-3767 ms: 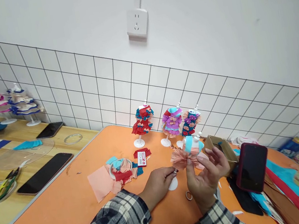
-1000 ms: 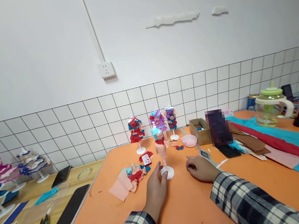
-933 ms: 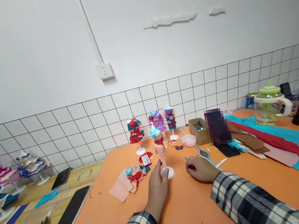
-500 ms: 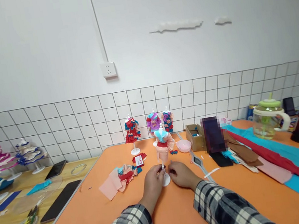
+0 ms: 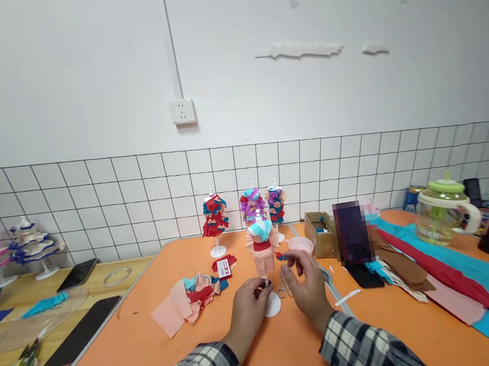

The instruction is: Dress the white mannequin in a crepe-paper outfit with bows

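A miniature dress form (image 5: 263, 255) in front of me wears a light blue and peach top, a red waistband and a peach skirt. My left hand (image 5: 251, 307) pinches the thin post of its stand, just above the round white base (image 5: 272, 305). My right hand (image 5: 308, 287) is raised to the right of the form, fingers apart and curved, with nothing visible in them. Small scissors (image 5: 281, 292) lie between my hands, partly hidden. To the left is a pile of fabric scraps (image 5: 199, 294) in peach, red and blue.
Dressed mini forms, one of them red (image 5: 214, 217), stand along the wall. A pink bowl (image 5: 301, 244), a cardboard box (image 5: 320, 234) and a phone (image 5: 364, 275) are on the right. Fabric strips (image 5: 440, 276) and a jug (image 5: 444, 213) lie beyond. A label card (image 5: 223, 268) sits left of the form.
My right hand has moved away from the base, up and to the right, and its fingers have opened. The dress form has turned to show its waistband. The view has shifted slightly.
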A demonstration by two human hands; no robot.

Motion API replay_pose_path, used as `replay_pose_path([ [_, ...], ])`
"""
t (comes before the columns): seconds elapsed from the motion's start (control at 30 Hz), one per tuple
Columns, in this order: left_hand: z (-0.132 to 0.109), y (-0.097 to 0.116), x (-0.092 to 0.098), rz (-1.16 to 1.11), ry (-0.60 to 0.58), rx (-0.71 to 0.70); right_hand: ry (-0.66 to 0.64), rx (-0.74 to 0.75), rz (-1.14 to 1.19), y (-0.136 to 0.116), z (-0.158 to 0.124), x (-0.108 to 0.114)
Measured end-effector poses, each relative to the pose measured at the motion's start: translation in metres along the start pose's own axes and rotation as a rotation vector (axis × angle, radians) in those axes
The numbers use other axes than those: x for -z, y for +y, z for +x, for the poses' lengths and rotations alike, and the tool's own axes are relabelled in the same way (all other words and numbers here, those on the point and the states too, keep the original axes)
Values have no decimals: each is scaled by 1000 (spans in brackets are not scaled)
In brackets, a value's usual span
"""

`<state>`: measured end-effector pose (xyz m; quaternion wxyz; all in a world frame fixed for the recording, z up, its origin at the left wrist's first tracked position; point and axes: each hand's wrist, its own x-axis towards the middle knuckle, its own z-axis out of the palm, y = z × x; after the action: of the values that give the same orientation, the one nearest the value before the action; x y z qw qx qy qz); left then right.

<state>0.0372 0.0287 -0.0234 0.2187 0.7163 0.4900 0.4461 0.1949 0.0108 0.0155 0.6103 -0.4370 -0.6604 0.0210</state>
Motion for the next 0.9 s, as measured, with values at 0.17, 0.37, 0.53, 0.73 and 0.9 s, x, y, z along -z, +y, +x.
replay_pose_path([
  [0.17,3,-4,-2,1,-34,14,216,-27,123,-41,49,-9],
  [0.37,2,-5,-5,-28,-69,28,209,-219,258,-46,73,-7],
  [0.53,1,0,-3,-32,-85,18,118,-309,503,-36,71,-6],
  [0.73,0,0,-2,8,-75,35,-18,-193,477,-47,65,-2],
  [0.9,-2,2,0,30,-99,3,19,-101,330,-48,64,-3],
])
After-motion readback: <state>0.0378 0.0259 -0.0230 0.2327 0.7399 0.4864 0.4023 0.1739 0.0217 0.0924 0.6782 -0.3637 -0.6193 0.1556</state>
